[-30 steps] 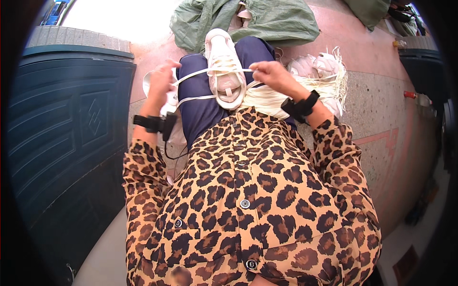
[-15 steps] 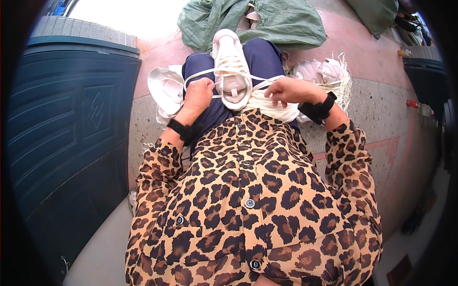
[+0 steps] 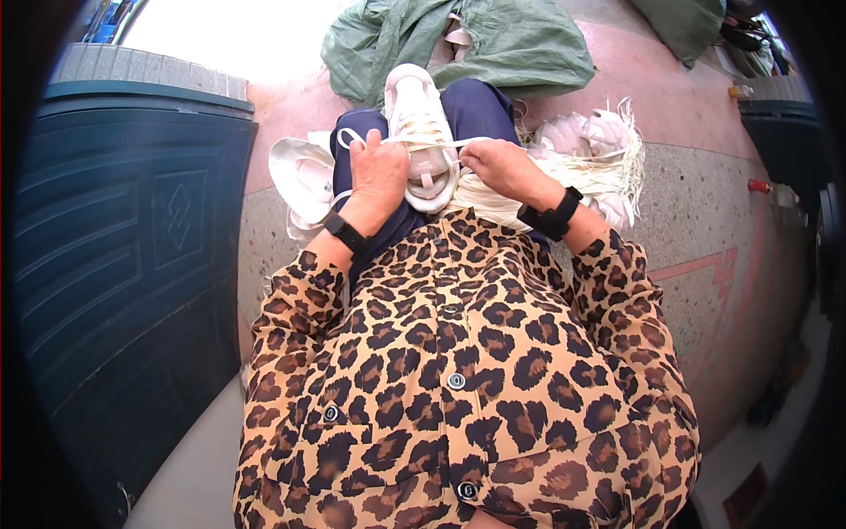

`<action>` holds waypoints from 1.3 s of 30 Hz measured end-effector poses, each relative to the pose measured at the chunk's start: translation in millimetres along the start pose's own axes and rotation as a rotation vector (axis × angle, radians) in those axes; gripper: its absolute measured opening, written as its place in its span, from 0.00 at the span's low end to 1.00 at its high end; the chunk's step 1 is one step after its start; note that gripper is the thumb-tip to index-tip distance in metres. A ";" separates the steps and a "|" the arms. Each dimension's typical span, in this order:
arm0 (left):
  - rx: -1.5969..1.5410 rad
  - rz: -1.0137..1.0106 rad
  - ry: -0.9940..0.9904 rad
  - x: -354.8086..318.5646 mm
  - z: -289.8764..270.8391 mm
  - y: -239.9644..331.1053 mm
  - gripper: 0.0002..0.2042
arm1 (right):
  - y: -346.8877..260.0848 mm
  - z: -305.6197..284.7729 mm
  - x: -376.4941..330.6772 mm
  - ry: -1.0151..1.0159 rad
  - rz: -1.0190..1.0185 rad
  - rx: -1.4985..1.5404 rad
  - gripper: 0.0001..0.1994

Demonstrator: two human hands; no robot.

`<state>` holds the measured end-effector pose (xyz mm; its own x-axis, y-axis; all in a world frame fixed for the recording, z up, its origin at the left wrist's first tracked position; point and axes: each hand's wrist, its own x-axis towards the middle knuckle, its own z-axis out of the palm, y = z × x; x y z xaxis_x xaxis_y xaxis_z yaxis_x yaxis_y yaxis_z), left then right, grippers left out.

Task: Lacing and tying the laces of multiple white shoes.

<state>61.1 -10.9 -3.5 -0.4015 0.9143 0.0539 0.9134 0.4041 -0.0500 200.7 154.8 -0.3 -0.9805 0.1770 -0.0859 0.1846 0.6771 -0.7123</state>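
Observation:
A white sneaker (image 3: 412,93) rests on my lap between my knees, its toe pointing away from me and its opening towards me. Cream shoelace (image 3: 454,143) crosses its upper, with a loose loop above my left fingers. At the left side of the shoe, my left hand (image 3: 379,179) is closed on the lace, though its fingertips are partly hidden. My right hand (image 3: 507,169) pinches the other stretch of lace just right of the shoe. A bundle of cream laces (image 3: 480,201) lies over my right thigh, under that hand.
Other white shoes (image 3: 302,176) sit on the floor to the left. To the right are more pale shoes (image 3: 577,134) with hanging laces (image 3: 633,163). A green sack (image 3: 529,53) lies beyond my knees, and a dark blue door panel (image 3: 132,220) stands at the left.
Both hands have come inward towards the shoe. My right fingers, looser before, now pinch the lace, and the wide lace loop on the left has become smaller.

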 end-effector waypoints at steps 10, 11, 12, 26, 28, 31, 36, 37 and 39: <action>-0.152 -0.074 0.152 -16.3 -4.0 9.8 0.06 | 11.5 16.6 15.8 0.229 -0.064 -0.246 0.05; -0.148 -0.073 0.075 -16.6 -3.4 10.6 0.10 | 10.6 18.5 16.3 0.201 -0.038 -0.274 0.05; -0.132 -0.086 0.065 -15.9 -1.8 11.1 0.10 | 10.2 20.7 18.7 0.178 -0.003 -0.315 0.05; 0.153 0.149 -0.134 7.2 -3.4 13.8 0.05 | -11.0 45.3 29.5 0.411 -0.046 -0.450 0.05; 0.171 0.184 -0.166 13.0 -4.9 13.9 0.05 | -15.8 39.6 29.8 0.349 -0.010 -0.480 0.05; 0.187 0.247 -0.217 12.5 -5.3 7.4 0.06 | -14.3 38.1 30.3 0.341 0.018 -0.464 0.05; 0.041 0.361 -0.006 -2.1 -6.3 -11.2 0.04 | -13.7 47.9 34.8 0.153 -0.175 -0.682 0.06; 0.022 0.356 -0.028 -4.1 -5.0 -12.5 0.04 | -15.7 49.0 37.0 0.072 -0.170 -0.709 0.07; 0.002 0.365 0.043 -6.9 -2.5 -12.2 0.04 | -19.3 47.8 40.2 0.133 -0.189 -0.723 0.07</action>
<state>52.9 -22.2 -0.7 -0.0462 0.9962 0.0740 0.9958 0.0518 -0.0757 154.4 114.7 -23.3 -0.9919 0.0647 0.1094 0.0573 0.9960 -0.0689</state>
